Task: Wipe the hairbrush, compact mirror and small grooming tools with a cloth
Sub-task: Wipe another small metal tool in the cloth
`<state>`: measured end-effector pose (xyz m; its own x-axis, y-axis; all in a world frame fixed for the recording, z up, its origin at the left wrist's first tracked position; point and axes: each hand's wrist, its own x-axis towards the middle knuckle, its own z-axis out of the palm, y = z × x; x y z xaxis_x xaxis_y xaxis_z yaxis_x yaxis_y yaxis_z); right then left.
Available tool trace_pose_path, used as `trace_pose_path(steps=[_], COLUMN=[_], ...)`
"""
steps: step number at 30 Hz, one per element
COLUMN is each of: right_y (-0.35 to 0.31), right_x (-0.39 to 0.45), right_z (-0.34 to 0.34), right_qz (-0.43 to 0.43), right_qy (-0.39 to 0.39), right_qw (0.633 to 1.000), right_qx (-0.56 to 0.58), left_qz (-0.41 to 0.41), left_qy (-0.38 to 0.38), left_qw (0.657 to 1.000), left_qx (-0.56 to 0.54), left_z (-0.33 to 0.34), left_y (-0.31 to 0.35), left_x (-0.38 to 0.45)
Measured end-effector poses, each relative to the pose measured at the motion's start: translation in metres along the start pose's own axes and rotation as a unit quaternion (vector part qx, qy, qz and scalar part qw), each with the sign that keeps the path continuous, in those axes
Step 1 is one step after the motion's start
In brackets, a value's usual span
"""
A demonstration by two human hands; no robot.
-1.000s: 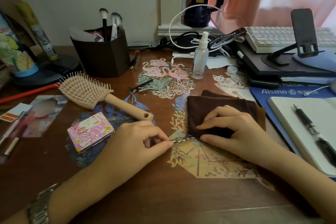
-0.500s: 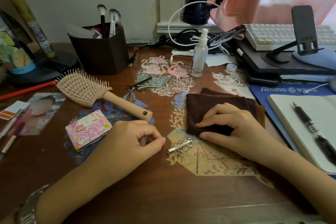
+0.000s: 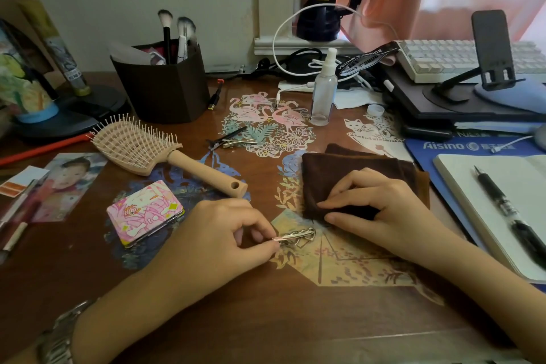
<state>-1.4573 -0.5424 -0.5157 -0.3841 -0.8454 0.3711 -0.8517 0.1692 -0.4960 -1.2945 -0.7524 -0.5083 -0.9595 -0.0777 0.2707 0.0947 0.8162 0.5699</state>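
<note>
My left hand [image 3: 224,233] pinches the near end of a silver hair clip [image 3: 298,236] that lies on the desk. My right hand [image 3: 381,210] rests on a folded brown cloth [image 3: 348,170], fingers curled over its front edge. A beige hairbrush [image 3: 141,146] lies bristles up at the left, its handle pointing toward me. A pink patterned compact mirror [image 3: 146,211] lies shut just below the brush. Further back, two more small clips [image 3: 229,141] sit on the flamingo paper cutout.
A dark brush holder [image 3: 165,91] stands at the back left. A small spray bottle [image 3: 323,91] stands behind the cloth. An open notebook with a pen [image 3: 502,210] lies at the right, a keyboard [image 3: 461,59] and phone stand behind it. Photos lie at the left edge.
My left hand let go of the hair clip and drew back half a second ago; now its fingers pinch the clip's end again. My right hand stayed on the cloth.
</note>
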Motion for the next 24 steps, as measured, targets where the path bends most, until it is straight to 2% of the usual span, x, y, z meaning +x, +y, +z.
trace_pose_path(steps=[6,17,24], right_y=[0.001,0.000,0.001], right_x=[0.000,0.000,0.001], right_z=[0.000,0.000,0.000], right_qz=[0.002,-0.015,-0.017], right_qy=[0.020,0.010,0.005], right_qw=[0.999,1.000,1.000], right_qx=[0.034,0.002,0.002], left_qz=[-0.024,-0.041,-0.047], left_qy=[0.033,0.012,0.031], left_qw=[0.999,0.999,0.998], left_qx=[0.005,0.012,-0.003], left_z=[0.005,0.018,0.026], left_y=[0.003,0.016,0.018], left_x=[0.004,0.031,0.041])
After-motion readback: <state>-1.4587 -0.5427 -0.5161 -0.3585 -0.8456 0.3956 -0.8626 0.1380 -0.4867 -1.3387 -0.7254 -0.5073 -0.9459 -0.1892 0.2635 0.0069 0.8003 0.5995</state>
